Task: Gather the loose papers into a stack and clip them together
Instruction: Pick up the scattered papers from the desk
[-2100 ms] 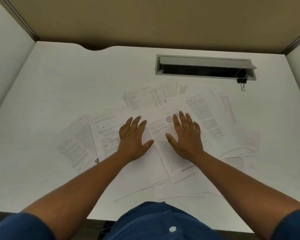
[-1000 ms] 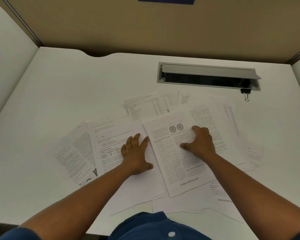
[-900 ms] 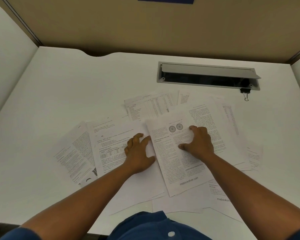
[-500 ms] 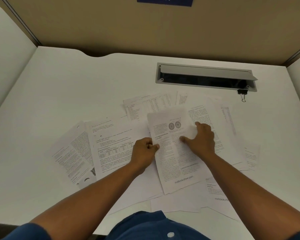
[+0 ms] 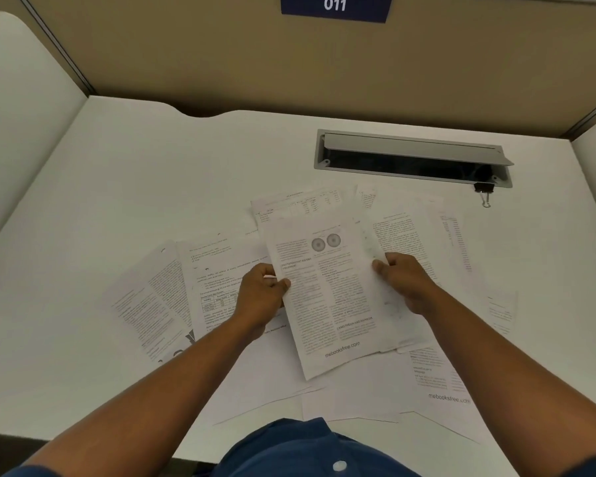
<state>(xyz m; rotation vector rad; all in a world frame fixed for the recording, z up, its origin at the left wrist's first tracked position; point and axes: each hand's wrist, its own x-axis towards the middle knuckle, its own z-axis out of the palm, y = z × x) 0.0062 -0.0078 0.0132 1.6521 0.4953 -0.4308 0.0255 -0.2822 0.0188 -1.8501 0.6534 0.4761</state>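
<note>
A printed sheet with two round figures (image 5: 331, 290) is held a little above the white desk, upright towards me. My left hand (image 5: 260, 297) pinches its left edge and my right hand (image 5: 405, 282) pinches its right edge; a second sheet seems to lie behind it. Several loose papers (image 5: 207, 287) are spread beneath and around it, more of them on the right (image 5: 437, 256) and near the front edge (image 5: 430, 380). A black binder clip (image 5: 484, 191) lies at the far right, by the corner of the cable slot.
A grey cable slot with a raised lid (image 5: 413, 153) is set into the desk (image 5: 135, 173) behind the papers. Beige partition walls enclose the back and sides, with a blue "011" label (image 5: 334, 5) at the top. My blue shirt shows at the bottom.
Both hands went from lying flat on the papers to pinching the sheet with the round figures by its edges. That sheet has turned straighter and risen off the pile.
</note>
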